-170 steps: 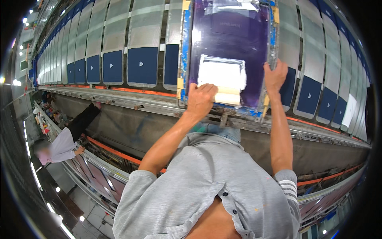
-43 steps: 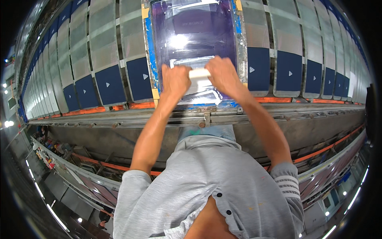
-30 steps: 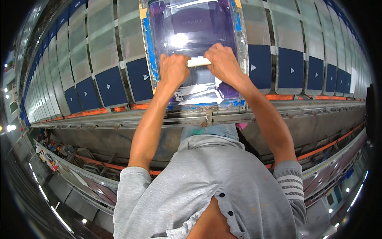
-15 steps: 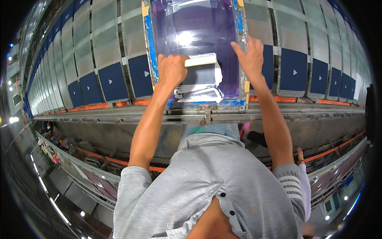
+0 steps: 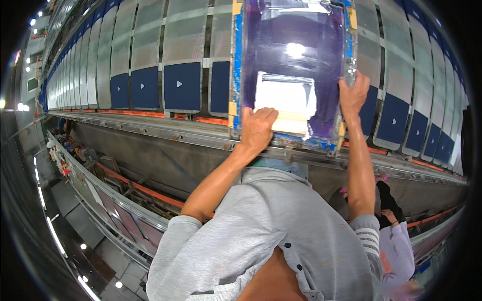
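A screen frame point(image 5: 236, 45) edged with blue and tan tape holds a glossy purple mesh point(image 5: 293, 35), with a white ink patch point(image 5: 284, 93) on its lower part. My left hand point(image 5: 258, 124) is closed on a cream squeegee point(image 5: 291, 124) lying along the lower edge of that patch; its fingertips are partly hidden. My right hand point(image 5: 353, 93) grips the frame's right side, thumb on the inner edge and fingers over the outer one.
Long boards with dark blue panels point(image 5: 182, 89) bearing small white triangles run both sides, along a metal rail point(image 5: 191, 136) with orange strips. A co-worker point(image 5: 394, 246) in a pale top is behind me at lower right. Another rack point(image 5: 115, 210) stands at lower left.
Both hands held the squeegee a second ago; my right hand has moved to the frame. My left hand has drawn the squeegee down, leaving solid white ink. The co-worker shows more at lower right.
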A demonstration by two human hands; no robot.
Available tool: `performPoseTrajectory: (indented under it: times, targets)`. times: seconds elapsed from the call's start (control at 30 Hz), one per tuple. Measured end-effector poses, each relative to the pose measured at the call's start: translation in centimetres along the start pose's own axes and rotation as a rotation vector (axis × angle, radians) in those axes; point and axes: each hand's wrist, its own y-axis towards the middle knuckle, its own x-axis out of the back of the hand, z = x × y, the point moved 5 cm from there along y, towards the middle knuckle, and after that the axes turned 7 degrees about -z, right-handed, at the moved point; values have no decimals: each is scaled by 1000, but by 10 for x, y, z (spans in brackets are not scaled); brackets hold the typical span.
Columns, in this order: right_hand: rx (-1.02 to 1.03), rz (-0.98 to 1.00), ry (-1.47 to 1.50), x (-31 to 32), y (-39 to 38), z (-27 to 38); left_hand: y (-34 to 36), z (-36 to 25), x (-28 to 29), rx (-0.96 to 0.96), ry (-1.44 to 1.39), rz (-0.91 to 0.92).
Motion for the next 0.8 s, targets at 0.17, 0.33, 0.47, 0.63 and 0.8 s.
performPoseTrajectory:
  times: [0.17,0.33,0.47,0.63,0.8]
  targets:
    - [-35,-8,4,-121,96,67,138,118,38,-18,-8,20]
    - [-113,-11,75,10,37,14,56,-5,38,-57,35,32]
    - [-106,35,-66,204,-49,-116,-64,-215,-10,-67,50,94]
    - [-125,16,111,262,-45,-288,-64,-392,-107,-18,231,87]
    - [-141,54,45,252,-36,-383,-35,-440,-191,-29,205,83]
